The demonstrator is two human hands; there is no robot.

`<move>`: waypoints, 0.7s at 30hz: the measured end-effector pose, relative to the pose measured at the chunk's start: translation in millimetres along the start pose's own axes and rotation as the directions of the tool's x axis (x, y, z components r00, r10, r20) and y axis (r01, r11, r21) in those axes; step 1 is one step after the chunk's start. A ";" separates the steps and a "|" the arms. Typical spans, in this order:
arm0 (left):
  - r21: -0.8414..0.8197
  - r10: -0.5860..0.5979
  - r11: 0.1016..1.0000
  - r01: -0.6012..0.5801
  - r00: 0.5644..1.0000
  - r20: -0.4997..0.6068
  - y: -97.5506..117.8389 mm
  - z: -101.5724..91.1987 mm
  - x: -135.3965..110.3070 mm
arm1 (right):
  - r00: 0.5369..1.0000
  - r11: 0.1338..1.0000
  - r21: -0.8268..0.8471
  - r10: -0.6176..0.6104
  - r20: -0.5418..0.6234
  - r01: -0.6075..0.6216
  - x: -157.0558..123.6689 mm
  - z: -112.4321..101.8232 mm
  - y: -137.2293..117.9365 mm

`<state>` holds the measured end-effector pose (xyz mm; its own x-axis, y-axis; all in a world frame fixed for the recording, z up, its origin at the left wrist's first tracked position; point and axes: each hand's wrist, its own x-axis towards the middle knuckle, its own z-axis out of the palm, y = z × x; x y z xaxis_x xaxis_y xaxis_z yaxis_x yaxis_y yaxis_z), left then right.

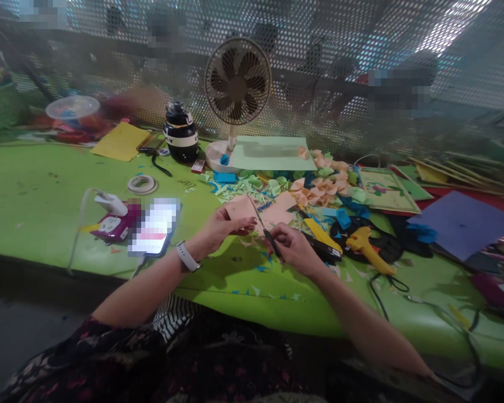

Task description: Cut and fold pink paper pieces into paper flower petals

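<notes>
My left hand [220, 228] pinches a small piece of peach paper [240, 208] above the near middle of the green table. In my right hand [292, 246] is a pair of scissors [272, 242], fingers wrapped around the handles. The blades point up and away, close against the right edge of the peach paper. Behind the hands lie more flat peach paper pieces [282, 208] among green and blue scraps. A heap of folded peach paper petals [325, 187] sits further back to the right.
Right of my right hand lie a yellow utility knife [322, 235] and a yellow glue gun [372, 249]. A lit phone [155, 226], a power adapter [115, 224] and a tape roll [142, 184] are at the left. A fan [237, 81] and a black jar [181, 134] stand behind.
</notes>
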<state>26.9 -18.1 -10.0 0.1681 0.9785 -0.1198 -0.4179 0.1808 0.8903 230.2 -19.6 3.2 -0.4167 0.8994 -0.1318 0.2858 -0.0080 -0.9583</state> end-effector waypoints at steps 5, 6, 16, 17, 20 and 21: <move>-0.057 0.026 0.998 -0.029 0.998 -0.049 -1.6 -0.9 3.2 | 0.998 0.999 0.006 0.053 0.028 -0.053 -0.3 0.4 0.5; -0.085 0.022 0.996 -0.027 0.998 -0.053 -0.7 -0.9 3.6 | 0.997 0.998 0.006 0.066 0.035 -0.066 -0.4 0.6 0.6; -0.217 0.048 0.975 -0.037 0.998 0.044 3.0 1.6 2.3 | 0.997 0.998 -0.007 0.065 0.042 -0.065 0.7 1.0 2.9; -0.221 0.049 0.974 -0.038 0.998 0.044 2.8 1.8 2.1 | 0.997 0.998 -0.013 0.060 0.044 -0.059 0.6 0.8 3.3; -0.224 0.052 0.974 -0.040 0.998 0.047 2.8 2.4 1.3 | 0.998 0.999 -0.026 0.039 0.049 -0.038 0.5 0.2 4.4; -0.225 0.052 0.974 -0.040 0.998 0.046 2.9 2.7 1.0 | 0.998 0.999 -0.024 0.036 0.050 -0.034 0.5 0.2 4.6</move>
<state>28.3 -16.8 -6.3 0.1872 0.9809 -0.0528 -0.6145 0.1589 0.7727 231.2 -19.2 -1.3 -0.4492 0.8754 -0.1784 0.3207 -0.0284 -0.9467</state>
